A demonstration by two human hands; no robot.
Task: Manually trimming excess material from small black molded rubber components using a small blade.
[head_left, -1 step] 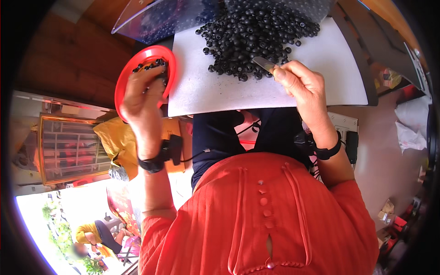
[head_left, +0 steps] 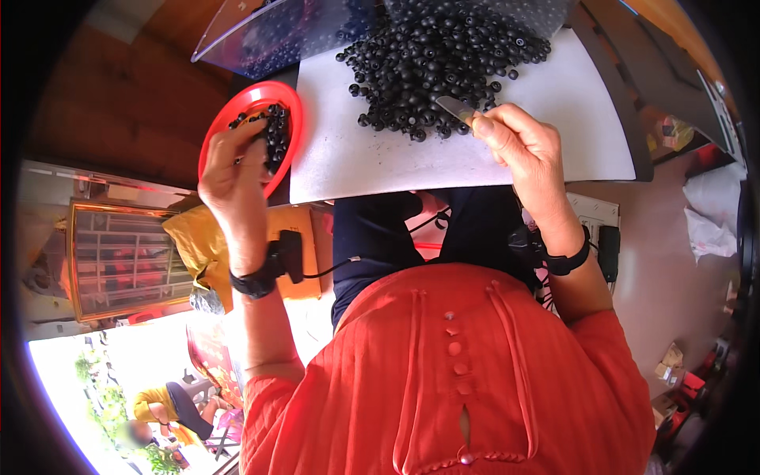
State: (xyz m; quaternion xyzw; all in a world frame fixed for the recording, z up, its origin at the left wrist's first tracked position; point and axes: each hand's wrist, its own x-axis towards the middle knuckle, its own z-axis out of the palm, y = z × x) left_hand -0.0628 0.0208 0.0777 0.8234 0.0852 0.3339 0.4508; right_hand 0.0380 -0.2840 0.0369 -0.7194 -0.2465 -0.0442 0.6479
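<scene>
**Two hands at a heap of black beads**

Left hand (head_left: 235, 176) raised over the near rim of a red plate (head_left: 212, 134), fingers curled down into it, fingertips closed on or among a small cluster of black beads (head_left: 277, 136) lying in the plate's far half. Cannot tell whether a bead is actually pinched; the grip is narrow, knuckles bent, back of the hand turned up toward the camera. Forearm rising from the lower edge, a black wrist strap (head_left: 255, 281) with a small black box and cable just behind the hand.

Right hand (head_left: 522, 146) resting on a white board (head_left: 570, 119), closed around a small blade (head_left: 454, 108), thumb pressed along the top, only the grey metal tip showing ahead of the fingers. Blade tip touching the near edge of a big heap of black beads (head_left: 443, 55), spread just beyond the fingertips and reaching toward the far side of the board. A few stray beads lying just left of the blade tip. Wrist bent slightly inward, a black band (head_left: 566, 261) round it, forearm angling in from the lower right.

Red plate just beside the left edge of the board, so the two hands well apart, with bare white board between them. Behind the heap, a clear plastic sheet (head_left: 261, 36). Below both hands, dark trousers (head_left: 412, 237) and an orange buttoned top (head_left: 459, 380).
</scene>
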